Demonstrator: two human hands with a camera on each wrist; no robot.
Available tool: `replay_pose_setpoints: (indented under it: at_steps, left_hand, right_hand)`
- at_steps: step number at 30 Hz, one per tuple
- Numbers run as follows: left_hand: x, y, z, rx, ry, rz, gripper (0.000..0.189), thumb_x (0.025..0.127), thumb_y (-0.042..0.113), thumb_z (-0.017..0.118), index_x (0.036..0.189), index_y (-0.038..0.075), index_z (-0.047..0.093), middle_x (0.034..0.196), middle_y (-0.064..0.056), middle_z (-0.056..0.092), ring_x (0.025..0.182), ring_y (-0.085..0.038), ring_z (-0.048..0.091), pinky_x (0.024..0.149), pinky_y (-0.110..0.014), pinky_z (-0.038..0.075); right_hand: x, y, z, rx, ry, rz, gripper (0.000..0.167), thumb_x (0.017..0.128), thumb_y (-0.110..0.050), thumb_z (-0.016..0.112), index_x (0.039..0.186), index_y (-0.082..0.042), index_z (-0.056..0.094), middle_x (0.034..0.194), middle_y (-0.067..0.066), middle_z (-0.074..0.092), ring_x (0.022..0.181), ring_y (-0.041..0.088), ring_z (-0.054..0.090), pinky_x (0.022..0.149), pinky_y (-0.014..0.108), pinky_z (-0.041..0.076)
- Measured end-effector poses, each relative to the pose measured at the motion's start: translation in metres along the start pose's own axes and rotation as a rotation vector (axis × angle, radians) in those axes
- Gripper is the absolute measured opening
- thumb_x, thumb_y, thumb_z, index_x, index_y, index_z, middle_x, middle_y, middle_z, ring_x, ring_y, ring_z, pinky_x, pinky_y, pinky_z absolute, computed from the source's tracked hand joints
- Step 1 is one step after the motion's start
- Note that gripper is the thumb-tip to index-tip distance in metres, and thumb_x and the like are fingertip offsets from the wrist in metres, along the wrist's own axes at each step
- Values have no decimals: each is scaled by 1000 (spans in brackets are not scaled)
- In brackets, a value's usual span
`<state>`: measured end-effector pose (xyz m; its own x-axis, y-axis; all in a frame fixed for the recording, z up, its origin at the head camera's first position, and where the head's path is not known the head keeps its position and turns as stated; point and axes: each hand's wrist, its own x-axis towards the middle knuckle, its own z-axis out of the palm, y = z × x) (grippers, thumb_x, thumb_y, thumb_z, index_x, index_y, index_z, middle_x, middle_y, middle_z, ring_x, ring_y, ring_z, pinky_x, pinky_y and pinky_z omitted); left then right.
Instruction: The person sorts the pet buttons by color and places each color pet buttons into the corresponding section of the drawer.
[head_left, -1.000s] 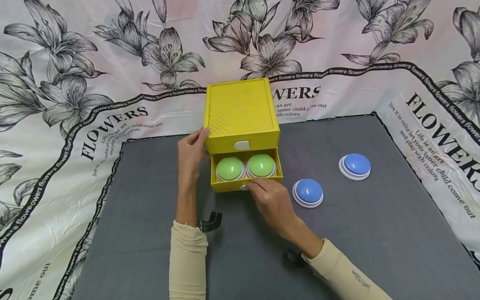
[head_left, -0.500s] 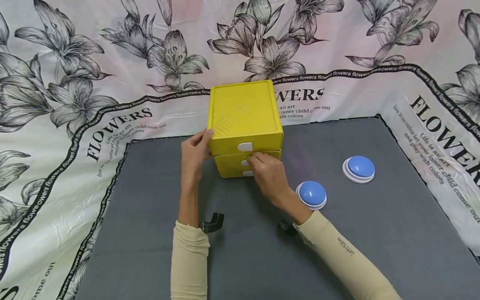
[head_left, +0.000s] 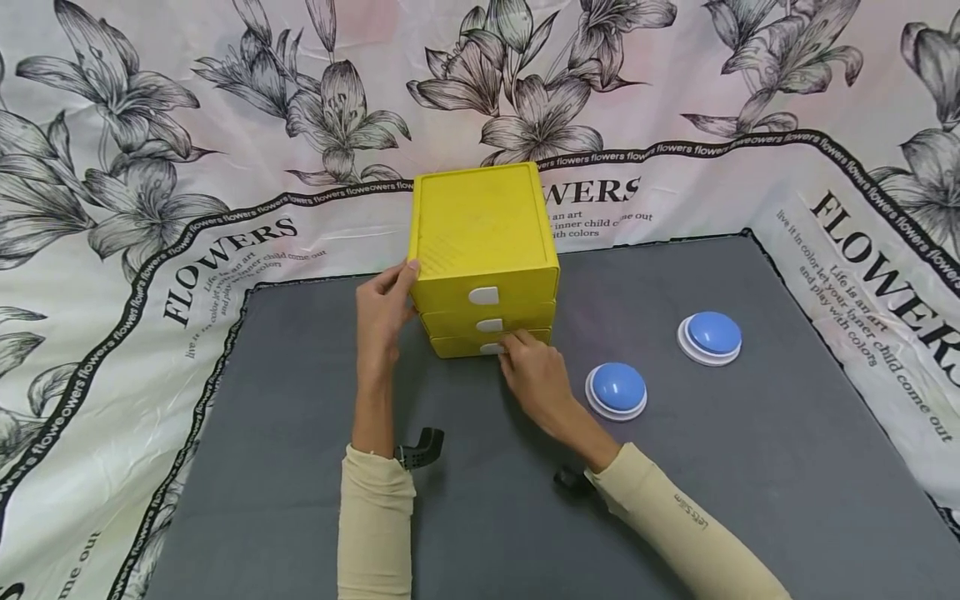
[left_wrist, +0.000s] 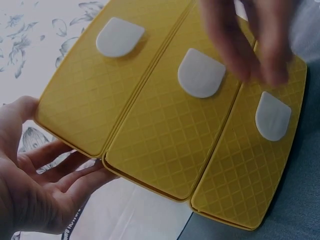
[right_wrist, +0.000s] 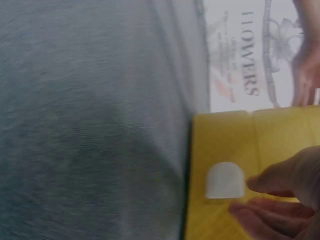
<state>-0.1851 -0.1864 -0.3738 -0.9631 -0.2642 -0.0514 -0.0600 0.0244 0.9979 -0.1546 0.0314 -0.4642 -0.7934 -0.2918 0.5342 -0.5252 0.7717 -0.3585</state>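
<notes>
A yellow drawer box [head_left: 483, 221] with three stacked drawers stands at the back of the table, its drawers pushed in. Each drawer front has a white pull tab. My left hand [head_left: 381, 315] steadies the box at its left side, the thumb at the top front edge and the fingers against the side panel, as the left wrist view shows. Beside the bottom drawer's pull tab [right_wrist: 225, 180] is my right hand [head_left: 536, 375], thumb and fingers apart with a gap between them. In the left wrist view that hand is blurred above the bottom pull tab [left_wrist: 273, 116].
Two blue dome buttons [head_left: 618, 388] on white bases sit right of the box, one farther back. Grey cloth [head_left: 285, 500] covers the table. A flower-printed sheet [head_left: 247, 108] hangs behind and along the sides.
The middle drawer, open with two green dome buttons inside a second ago, has been pushed in. My right hand has then moved down to the bottom drawer's tab. The left hand stays at the box.
</notes>
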Motion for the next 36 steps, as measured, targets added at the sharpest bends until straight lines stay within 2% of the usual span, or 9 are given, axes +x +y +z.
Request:
replay_pose_setpoints:
  at_steps: [4, 7, 9, 12, 20, 27, 32, 36]
  left_hand:
    - [-1, 1, -2, 6, -1, 2, 55, 101, 42, 69, 145, 9, 64, 151, -12, 61, 135, -25, 63, 104, -52, 58]
    - [-2, 0, -2, 3, -7, 3, 54, 101, 41, 69, 145, 9, 64, 151, -12, 61, 135, -25, 63, 104, -52, 58]
    - [-2, 0, -2, 0, -6, 2, 54, 101, 41, 69, 144, 9, 64, 150, -12, 62, 135, -25, 63, 104, -52, 58]
    - [-1, -1, -2, -4, -3, -1, 54, 101, 41, 69, 144, 9, 64, 149, -13, 63, 135, -24, 62, 105, -52, 58]
    - [-1, 0, -2, 8, 5, 5, 58, 100, 44, 69, 145, 8, 63, 151, -12, 61, 138, -24, 60, 107, -52, 57]
    - [-2, -3, -3, 2, 4, 10, 57, 101, 45, 68, 145, 9, 64, 151, -11, 60, 140, -24, 58, 109, -53, 55]
    - [-2, -2, -2, -6, -2, 23, 56, 101, 43, 68, 144, 8, 64, 151, -12, 61, 140, -24, 59, 109, -53, 55]
    - [-2, -1, -1, -3, -1, 23, 56, 101, 43, 68, 144, 7, 64, 152, -12, 60, 140, -24, 58, 109, -53, 55]
  right_hand:
    - [-1, 2, 8, 25, -119, 31, 20, 90, -3, 79, 110, -6, 75, 100, 12, 76, 80, 36, 73, 62, 54, 58]
    - [2, 3, 9, 28, -165, 47, 11, 91, -4, 78, 100, -7, 74, 92, 12, 76, 76, 38, 73, 59, 55, 57]
    - [4, 3, 9, 20, -181, 57, 8, 91, -5, 77, 88, -8, 71, 84, 12, 74, 73, 37, 72, 56, 55, 56]
    - [6, 2, 7, 13, -195, 62, 18, 91, -5, 77, 77, -11, 68, 73, 10, 71, 67, 34, 70, 54, 53, 54]
    - [-13, -9, -9, -16, -204, -23, 32, 89, -3, 75, 63, -15, 60, 56, 3, 55, 54, 24, 60, 46, 46, 47]
    - [-38, -25, -25, -72, -227, -89, 36, 92, -4, 71, 60, -14, 57, 52, 2, 51, 46, 24, 53, 38, 42, 42]
    - [-49, -32, -33, -35, -277, -89, 34, 91, -2, 72, 62, -14, 58, 53, 2, 51, 46, 20, 50, 38, 37, 38]
    - [-51, -34, -37, -39, -317, -64, 31, 93, -6, 73, 66, -14, 61, 57, 2, 57, 49, 23, 55, 41, 39, 42]
